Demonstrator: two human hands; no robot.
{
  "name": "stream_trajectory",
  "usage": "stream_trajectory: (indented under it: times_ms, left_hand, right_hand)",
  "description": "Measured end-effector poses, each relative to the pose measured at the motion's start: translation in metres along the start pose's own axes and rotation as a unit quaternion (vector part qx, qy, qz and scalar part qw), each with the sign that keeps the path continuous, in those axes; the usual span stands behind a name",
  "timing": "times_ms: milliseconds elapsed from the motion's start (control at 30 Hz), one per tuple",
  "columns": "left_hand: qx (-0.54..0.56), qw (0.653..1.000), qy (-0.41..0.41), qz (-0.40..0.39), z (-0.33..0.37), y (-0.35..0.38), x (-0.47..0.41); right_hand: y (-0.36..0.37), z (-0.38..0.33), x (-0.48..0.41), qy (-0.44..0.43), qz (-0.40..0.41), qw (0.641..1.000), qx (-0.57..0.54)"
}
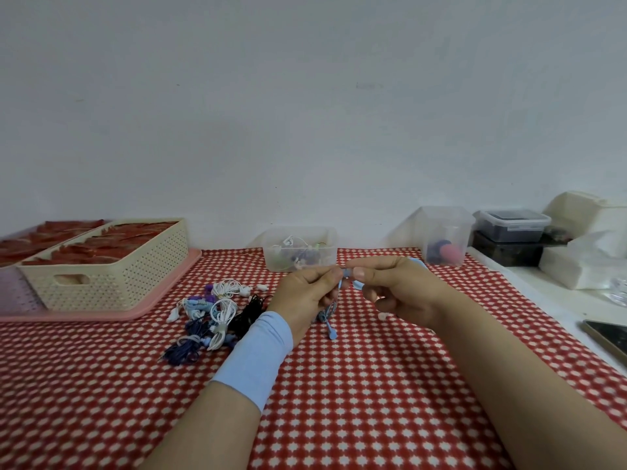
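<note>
As left hand [305, 293] and right hand [397, 290] pinch cord [327, 315] | fingers [359, 274] clamped on it | light, limp, tangly | grip just beside fingers

Two hands [305, 293] [397, 290], one blue earphone [333, 334], two clear tubs [300, 262] [444, 228], one basket [112, 286]

A matt woven cloth [356, 385] in a red-and-white print covered the counter. The cream basket [112, 276] looked like perforated matt plastic and sat on a smooth pink plastic tray [101, 315]. The clear tubs [300, 247] were frosted, slightly glossy plastic. The earphone cables [217, 313] had a smooth rubbery coat; the light-blue cable [330, 312] looked the same. The wrist sleeve [258, 357] was soft matt fabric. The phone [607, 337] face was glossy.
</note>
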State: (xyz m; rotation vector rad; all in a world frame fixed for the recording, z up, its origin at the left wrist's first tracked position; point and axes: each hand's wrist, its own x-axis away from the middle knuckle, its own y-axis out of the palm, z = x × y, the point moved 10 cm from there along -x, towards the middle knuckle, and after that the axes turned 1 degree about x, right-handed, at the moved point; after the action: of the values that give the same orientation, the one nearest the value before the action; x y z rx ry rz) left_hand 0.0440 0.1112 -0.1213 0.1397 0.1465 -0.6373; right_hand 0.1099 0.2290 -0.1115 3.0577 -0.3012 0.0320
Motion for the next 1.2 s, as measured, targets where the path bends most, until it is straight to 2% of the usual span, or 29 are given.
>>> stream_trajectory:
  times_ms: [400, 533, 800, 1033, 1200]
  left_hand:
    - [0.061, 0.997, -0.027, -0.04, -0.004, 0.01, 0.004]
    - [0.019, 0.999, -0.015, -0.047, -0.002, 0.008, 0.003]
    - [0.002, 0.999, -0.007, -0.052, -0.002, 0.008, 0.003]
    - [-0.073, 0.997, -0.007, -0.023, -0.007, -0.001, -0.002]
    - [-0.059, 0.998, -0.016, 0.022, -0.009, -0.005, -0.004]
  right_hand:
    - [0.003, 0.01, 0.0, 0.034, -0.044, 0.998, 0.027]
    - [0.0, 0.009, 0.0, 0.031, -0.022, 0.998, 0.046]
    - [0.001, 0.009, 0.003, 0.038, -0.044, 0.997, 0.051]
    - [-0.004, 0.014, 0.002, 0.053, -0.01, 0.994, 0.091]
    - [-0.007, -0.001, 0.004, -0.011, 0.043, 0.995, 0.092]
